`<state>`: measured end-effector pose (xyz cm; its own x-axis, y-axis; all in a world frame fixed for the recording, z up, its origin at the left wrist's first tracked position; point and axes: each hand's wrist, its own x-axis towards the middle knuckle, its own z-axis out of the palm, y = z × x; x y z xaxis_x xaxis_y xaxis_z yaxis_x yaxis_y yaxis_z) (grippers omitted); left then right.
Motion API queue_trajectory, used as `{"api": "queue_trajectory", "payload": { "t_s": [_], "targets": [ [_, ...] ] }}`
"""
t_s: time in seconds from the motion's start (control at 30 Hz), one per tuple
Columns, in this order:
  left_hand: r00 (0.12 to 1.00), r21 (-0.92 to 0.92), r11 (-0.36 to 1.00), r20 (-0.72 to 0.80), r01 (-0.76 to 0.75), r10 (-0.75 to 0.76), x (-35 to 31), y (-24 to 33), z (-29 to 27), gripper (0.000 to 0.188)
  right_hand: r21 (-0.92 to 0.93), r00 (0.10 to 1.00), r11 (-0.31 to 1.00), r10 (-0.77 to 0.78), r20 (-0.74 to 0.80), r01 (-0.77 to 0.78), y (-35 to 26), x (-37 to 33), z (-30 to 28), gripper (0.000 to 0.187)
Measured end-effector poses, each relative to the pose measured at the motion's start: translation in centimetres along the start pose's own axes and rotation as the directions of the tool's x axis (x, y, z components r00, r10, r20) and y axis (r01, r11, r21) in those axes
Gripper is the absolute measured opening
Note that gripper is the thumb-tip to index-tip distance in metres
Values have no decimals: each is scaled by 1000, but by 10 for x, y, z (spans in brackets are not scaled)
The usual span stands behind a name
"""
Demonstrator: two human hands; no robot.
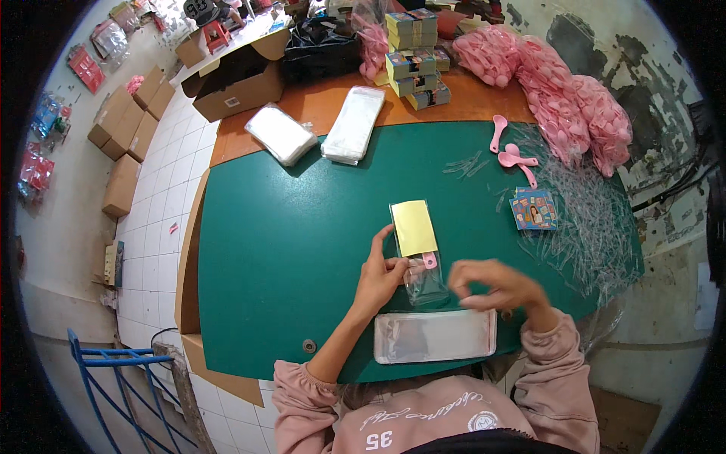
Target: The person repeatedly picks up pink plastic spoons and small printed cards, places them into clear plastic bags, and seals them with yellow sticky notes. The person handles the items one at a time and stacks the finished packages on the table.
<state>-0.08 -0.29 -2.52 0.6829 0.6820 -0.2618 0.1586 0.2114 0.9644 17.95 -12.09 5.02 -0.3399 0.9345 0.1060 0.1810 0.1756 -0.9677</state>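
My left hand [382, 274] is closed on the edge of a clear plastic bag [425, 290] above the green table. Inside the bag lies a yellow card [414, 228], with the pink handle end of a spoon [429, 260] showing below it. Just right of the bag's lower end, my right hand [499, 284] has bent fingers, smeared by motion. Nothing shows in it, but whether the fingertips meet is unclear. Nearest to me, below both hands, a stack of clear plastic bags [435, 337] lies along the table's front edge.
Pink spoons [498, 133], blue printed cards [535, 209] and a heap of clear plastic pieces [578, 246] lie right. Two bag stacks [354, 125] sit at the back, near card bundles [412, 64], bagged pink spoons [548, 87] and an open carton [240, 89].
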Motion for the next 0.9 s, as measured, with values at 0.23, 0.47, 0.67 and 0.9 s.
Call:
{"api": "queue_trajectory", "payload": {
  "t_s": [0.23,0.47,0.67,0.9],
  "targets": [
    [982,-147,978,142,147,-126,-7,24,-1,56,-419,854,829,125,-505,-370,-14,-43,-80,14],
    [986,-26,991,113,130,-126,-39,16,-21,58,-725,979,667,32,-202,-172,5,14,52,24],
    [972,-276,943,195,185,-133,-46,23,-16,59,-750,982,661,-113,-153,-41,7,32,72,25],
    [977,-320,930,167,178,-130,-46,20,-14,58,-705,966,707,-138,-218,-58,17,34,80,20]
  ]
}}
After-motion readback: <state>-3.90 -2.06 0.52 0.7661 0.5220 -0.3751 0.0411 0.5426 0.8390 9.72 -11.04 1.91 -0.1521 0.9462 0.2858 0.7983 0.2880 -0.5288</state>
